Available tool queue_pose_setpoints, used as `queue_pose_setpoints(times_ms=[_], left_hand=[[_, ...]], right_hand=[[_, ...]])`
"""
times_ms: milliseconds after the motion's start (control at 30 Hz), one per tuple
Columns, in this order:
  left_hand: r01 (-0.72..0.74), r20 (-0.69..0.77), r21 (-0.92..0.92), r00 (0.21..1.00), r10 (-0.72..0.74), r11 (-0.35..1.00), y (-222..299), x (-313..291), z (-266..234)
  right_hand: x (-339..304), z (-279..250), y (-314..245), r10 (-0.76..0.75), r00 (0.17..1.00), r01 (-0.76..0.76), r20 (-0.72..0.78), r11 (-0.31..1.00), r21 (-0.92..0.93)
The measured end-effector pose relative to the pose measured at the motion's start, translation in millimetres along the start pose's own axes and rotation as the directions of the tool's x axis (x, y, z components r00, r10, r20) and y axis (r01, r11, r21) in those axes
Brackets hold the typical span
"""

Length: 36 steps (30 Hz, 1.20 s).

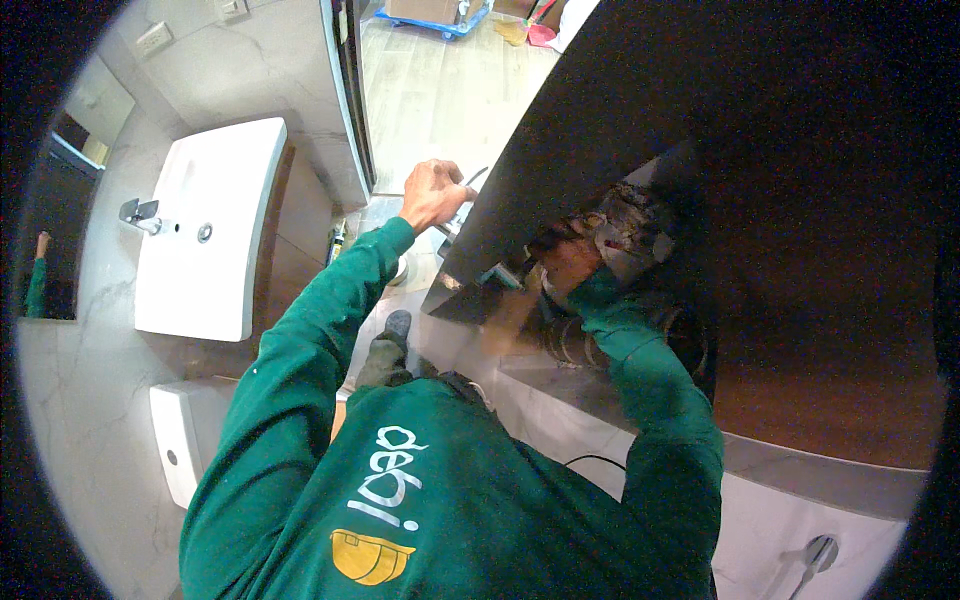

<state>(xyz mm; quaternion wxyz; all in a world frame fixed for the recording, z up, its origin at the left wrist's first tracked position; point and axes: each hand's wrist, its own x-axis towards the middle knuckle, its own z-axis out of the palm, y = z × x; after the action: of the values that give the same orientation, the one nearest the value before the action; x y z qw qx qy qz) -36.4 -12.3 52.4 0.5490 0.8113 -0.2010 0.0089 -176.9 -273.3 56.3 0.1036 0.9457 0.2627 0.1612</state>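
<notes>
My left hand (435,192) is at the edge of a large dark panel (590,120), its fingers curled in a grip. Beside those fingers a thin dark curved piece sticks out, and I cannot make out what they hold. Further right, my right hand (570,262) reaches into a shadowed recess below the panel. It is next to a crumpled, greyish bundle (640,225) whose kind is unclear. Dim light and blur hide the right fingers. A ribbed, rounded dark shape (575,343) lies just under the right wrist.
A white washbasin (225,225) with a faucet (140,215) projects from the wall at left, near a mirror (70,200). Below it is a white toilet tank (175,445). Through the doorway at the top stands a blue wheeled dolly (440,25) carrying a box.
</notes>
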Motion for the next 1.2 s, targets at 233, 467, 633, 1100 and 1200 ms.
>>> queue_pose_setpoints(times_ms=[233,467,633,1100,1200], left_hand=[[-0.058,-0.060,0.025,0.996,0.060,0.998,-0.8,-2.6,0.3],[-0.018,-0.028,0.170,0.999,0.023,0.985,5.9,-1.5,1.9],[-0.040,-0.031,0.269,0.998,0.050,0.962,-18.1,13.0,8.3],[-0.212,-0.013,0.271,0.975,0.224,0.939,-75.1,30.8,-14.4],[-0.197,-0.013,0.282,0.978,0.210,0.939,-77.9,25.7,-22.5]], right_hand=[[-2.5,12.8,-5.9,0.079,0.989,-0.039,0.128,0.957,-0.288],[-6.9,-2.8,-26.3,0.018,0.997,-0.005,0.077,0.986,-0.168],[-4.4,-44.1,-11.2,0.239,0.966,-0.239,0.095,0.971,-0.009],[-96.2,-29.2,43.7,0.872,0.427,-0.023,0.240,-0.255,0.967],[-114.7,67.7,24.1,0.525,0.788,0.333,0.323,-0.803,0.494]])
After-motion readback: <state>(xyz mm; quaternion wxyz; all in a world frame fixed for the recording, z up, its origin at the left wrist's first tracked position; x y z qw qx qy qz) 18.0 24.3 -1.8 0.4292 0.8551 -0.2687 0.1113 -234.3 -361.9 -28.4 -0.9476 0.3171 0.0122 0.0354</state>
